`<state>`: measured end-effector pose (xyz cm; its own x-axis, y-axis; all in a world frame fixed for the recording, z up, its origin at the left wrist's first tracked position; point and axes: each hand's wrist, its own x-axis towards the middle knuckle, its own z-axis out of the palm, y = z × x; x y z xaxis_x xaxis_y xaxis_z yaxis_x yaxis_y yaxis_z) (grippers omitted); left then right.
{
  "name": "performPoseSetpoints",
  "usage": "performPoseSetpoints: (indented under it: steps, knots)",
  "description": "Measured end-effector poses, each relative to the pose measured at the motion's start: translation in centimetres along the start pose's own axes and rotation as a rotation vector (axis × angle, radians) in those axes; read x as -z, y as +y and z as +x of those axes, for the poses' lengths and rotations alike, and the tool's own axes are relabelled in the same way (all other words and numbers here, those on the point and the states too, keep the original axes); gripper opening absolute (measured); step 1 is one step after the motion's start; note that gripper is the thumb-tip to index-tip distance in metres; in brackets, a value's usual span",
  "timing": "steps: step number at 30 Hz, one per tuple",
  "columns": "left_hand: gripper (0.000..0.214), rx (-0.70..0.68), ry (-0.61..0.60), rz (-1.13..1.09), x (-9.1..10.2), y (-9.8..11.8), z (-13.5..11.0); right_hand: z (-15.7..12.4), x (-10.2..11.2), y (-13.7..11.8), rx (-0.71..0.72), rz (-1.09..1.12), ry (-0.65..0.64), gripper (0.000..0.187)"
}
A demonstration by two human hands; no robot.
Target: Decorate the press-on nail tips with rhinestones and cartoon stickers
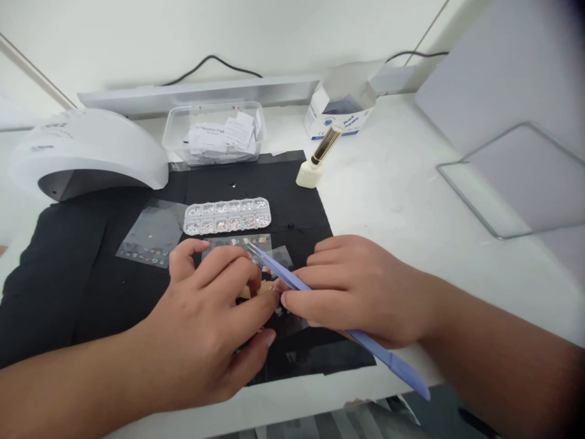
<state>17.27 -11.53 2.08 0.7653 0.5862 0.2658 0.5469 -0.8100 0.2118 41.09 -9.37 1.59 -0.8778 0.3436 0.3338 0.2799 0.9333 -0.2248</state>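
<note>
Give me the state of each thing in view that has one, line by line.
Tweezers: held in the right hand.
Bottle: capped, standing.
Cardboard box: open, a flap raised.
Plastic tub: open, holding white packets.
Bead case: filled; lid open or shut, cannot tell.
White lamp: no glow visible inside.
Black cloth: creased.
Leftmost clear sheet: lying on the cloth.

“Alcohol Pad” sachet (208,140), “CE”-marked carton (353,120)
</note>
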Motion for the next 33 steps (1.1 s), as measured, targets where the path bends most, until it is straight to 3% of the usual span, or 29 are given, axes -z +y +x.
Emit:
performPoseSetpoints:
  steps: [33]
  knots:
    - [0.020,0.002,-0.016,0.005,0.11,0.00,0.01,-0.15,-0.03,0.01,0.046,-0.067,0.022,0.017]
